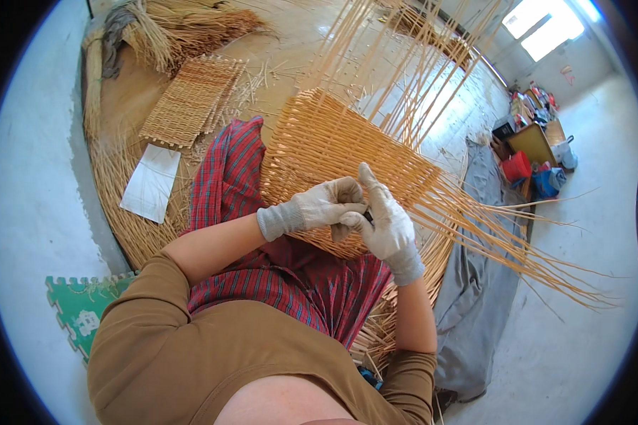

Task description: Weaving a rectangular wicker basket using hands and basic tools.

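Note:
A woven wicker basket (340, 134) rests on my lap, its long loose stakes rising at the far side and fanning out to the right. Both my hands wear whitish gloves with grey cuffs and meet in front of its near side. My left hand (322, 204) is closed, fingers curled and pinched toward the right hand. My right hand (390, 230) has one finger pointing up and its thumb bent toward the left hand. A small dark object (367, 215) shows between the hands; its kind is too small to tell. Red plaid cloth (262, 283) covers my legs.
Flat woven wicker panels (188, 99) lie stacked at the left, near a white sheet (151, 183). Bundles of straw-coloured rods (191, 32) lie behind. A grey cloth (475, 297) stretches along the right. Farther right stand a red container (516, 166) and other clutter. A green foam mat (85, 308) is at left.

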`<act>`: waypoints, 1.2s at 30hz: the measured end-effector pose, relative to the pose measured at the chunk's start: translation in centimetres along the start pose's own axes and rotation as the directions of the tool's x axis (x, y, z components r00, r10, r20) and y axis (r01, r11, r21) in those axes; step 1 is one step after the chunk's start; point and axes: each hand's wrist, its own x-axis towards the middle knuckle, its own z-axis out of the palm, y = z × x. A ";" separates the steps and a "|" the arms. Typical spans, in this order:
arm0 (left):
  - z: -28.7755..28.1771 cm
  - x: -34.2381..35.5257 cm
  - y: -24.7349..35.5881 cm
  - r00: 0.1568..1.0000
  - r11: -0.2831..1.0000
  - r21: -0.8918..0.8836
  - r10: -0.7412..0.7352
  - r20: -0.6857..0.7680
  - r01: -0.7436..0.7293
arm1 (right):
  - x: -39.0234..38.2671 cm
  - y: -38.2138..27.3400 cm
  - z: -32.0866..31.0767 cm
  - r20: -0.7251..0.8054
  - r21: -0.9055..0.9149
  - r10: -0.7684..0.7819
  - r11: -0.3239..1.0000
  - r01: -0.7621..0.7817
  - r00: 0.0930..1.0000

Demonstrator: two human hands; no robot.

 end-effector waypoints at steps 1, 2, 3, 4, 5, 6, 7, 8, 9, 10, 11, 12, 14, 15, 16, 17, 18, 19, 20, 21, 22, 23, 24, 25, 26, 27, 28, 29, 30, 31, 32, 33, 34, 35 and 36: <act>0.4 -0.4 1.8 1.000 1.000 0.005 0.005 -0.019 -0.004 | 0.3 0.0 -0.4 0.079 0.018 0.061 0.998 -0.062 0.995; 1.2 -0.1 3.4 0.992 0.989 0.094 -0.103 -0.077 0.110 | 0.6 0.1 -0.9 0.033 -0.107 -0.038 0.993 0.041 0.999; 1.3 -0.1 4.4 0.967 0.958 0.174 -0.204 -0.151 0.229 | 1.4 -0.7 -2.1 0.035 -0.100 -0.048 0.994 0.052 0.998; 0.2 -0.6 4.7 0.976 0.968 0.184 -0.143 -0.166 0.173 | 2.6 -1.8 -3.5 0.182 -0.087 0.131 0.989 -0.116 0.975; -0.6 -0.8 5.6 0.973 0.976 0.209 -0.012 -0.228 0.062 | 3.1 -2.1 -5.0 0.306 -0.116 0.312 0.950 -0.290 0.900; -1.7 -0.5 6.9 0.955 0.971 0.235 0.114 -0.275 -0.048 | 3.0 0.4 -6.4 0.189 -0.056 0.302 0.953 -0.297 0.934; -4.2 -0.6 8.3 0.924 0.968 0.207 0.202 -0.324 -0.139 | 3.0 3.6 -8.2 0.073 0.009 0.290 0.957 -0.291 0.954; -7.3 -0.8 9.7 0.881 0.957 0.180 0.282 -0.380 -0.229 | 3.4 5.6 -10.4 -0.036 -0.157 0.303 0.939 -0.305 0.952; -10.7 -0.9 11.0 0.825 0.956 0.131 0.294 -0.483 -0.264 | 3.6 7.4 -12.7 -0.145 -0.317 0.292 0.892 -0.324 0.945; -13.2 -0.4 11.8 0.769 0.949 0.081 0.296 -0.567 -0.305 | 2.7 10.3 -15.2 -0.166 -0.435 0.248 0.850 -0.297 0.954; -14.3 0.1 12.3 0.774 0.949 0.083 0.297 -0.559 -0.305 | 2.1 12.9 -16.4 -0.180 -0.543 0.204 0.795 -0.270 0.962; -15.3 0.1 12.7 0.735 0.961 0.264 0.238 -0.635 -0.084 | 2.2 13.4 -16.1 -0.183 -0.544 0.201 0.795 -0.269 0.962; -16.4 0.4 12.0 0.628 0.862 0.456 0.232 -0.742 0.220 | 2.0 14.3 -15.8 -0.172 -0.460 0.276 0.827 -0.324 0.946; -16.0 1.0 11.6 0.651 0.861 0.456 0.217 -0.728 0.223 | 1.0 14.6 -15.9 -0.182 -0.461 0.302 0.814 -0.352 0.936; -15.4 1.2 11.8 0.649 0.828 0.524 0.289 -0.704 0.200 | 0.9 14.4 -15.6 -0.190 -0.461 0.342 0.796 -0.392 0.920; -15.0 1.5 11.7 0.649 0.789 0.589 0.357 -0.671 0.175 | 0.9 14.3 -15.4 -0.200 -0.460 0.385 0.775 -0.434 0.901; -17.0 1.4 11.1 0.676 0.757 0.650 0.448 -0.585 0.060 | 1.4 14.1 -15.6 -0.155 -0.492 0.409 0.757 -0.429 0.899; -16.0 1.8 11.4 0.665 0.760 0.628 0.386 -0.640 0.164 | 1.2 14.6 -16.1 -0.118 -0.523 0.460 0.725 -0.449 0.880; -14.5 1.6 12.4 0.643 0.749 0.606 0.329 -0.692 0.269 | 1.0 15.1 -16.5 -0.072 -0.484 0.497 0.741 -0.466 0.865; -14.1 1.4 12.7 0.612 0.756 0.583 0.319 -0.724 0.296 | 1.1 15.3 -16.9 -0.024 -0.444 0.520 0.760 -0.475 0.854; -14.5 1.2 12.8 0.568 0.762 0.559 0.315 -0.760 0.326 | 1.5 15.0 -17.0 -0.006 -0.458 0.532 0.751 -0.475 0.847; -15.3 1.3 12.5 0.593 0.756 0.569 0.307 -0.745 0.323 | 1.8 14.6 -17.0 0.018 -0.469 0.536 0.750 -0.466 0.844; -16.4 1.3 12.1 0.621 0.807 0.552 0.326 -0.713 0.211 | 1.9 14.4 -17.0 0.009 -0.462 0.552 0.742 -0.487 0.834; -17.0 1.5 11.9 0.643 0.848 0.522 0.348 -0.682 0.095 | 1.9 14.3 -17.2 0.007 -0.441 0.582 0.732 -0.520 0.813; -17.7 1.7 11.7 0.655 0.845 0.526 0.343 -0.673 0.098 | 1.7 14.1 -17.2 0.007 -0.421 0.607 0.723 -0.548 0.795; -17.8 1.8 11.8 0.668 0.839 0.535 0.343 -0.661 0.098 | 1.7 14.3 -17.0 0.004 -0.415 0.613 0.720 -0.557 0.790; -17.8 1.8 11.8 0.677 0.833 0.544 0.345 -0.650 0.098 | 1.7 14.4 -16.8 -0.013 -0.416 0.623 0.708 -0.570 0.782; -17.9 1.8 11.8 0.677 0.831 0.547 0.345 -0.650 0.101 | 1.8 14.5 -16.7 -0.028 -0.418 0.629 0.699 -0.581 0.777; -17.1 1.9 11.9 0.653 0.820 0.554 0.342 -0.676 0.145 | 1.7 14.5 -16.6 -0.025 -0.393 0.643 0.698 -0.599 0.766; -16.1 1.7 12.2 0.624 0.808 0.559 0.341 -0.703 0.188 | 1.7 14.5 -16.5 -0.022 -0.391 0.640 0.702 -0.596 0.768; -15.0 1.7 12.2 0.618 0.808 0.557 0.343 -0.708 0.191 | 1.9 14.5 -16.3 -0.022 -0.378 0.646 0.701 -0.605 0.763; -13.3 2.0 12.4 0.556 0.759 0.650 0.553 -0.620 -0.030 | 2.0 14.4 -16.3 -0.023 -0.367 0.652 0.699 -0.613 0.758; -11.2 2.5 12.8 0.442 0.651 0.719 0.734 -0.516 -0.241 | 2.0 14.4 -16.2 -0.023 -0.372 0.648 0.701 -0.608 0.762; -7.8 2.3 14.0 0.497 0.635 0.714 0.740 -0.453 -0.295 | 1.6 14.8 -16.3 0.004 -0.376 0.636 0.716 -0.588 0.771; -3.3 1.4 15.8 0.545 0.618 0.703 0.746 -0.383 -0.352 | 1.4 15.2 -16.7 0.029 -0.382 0.625 0.728 -0.569 0.780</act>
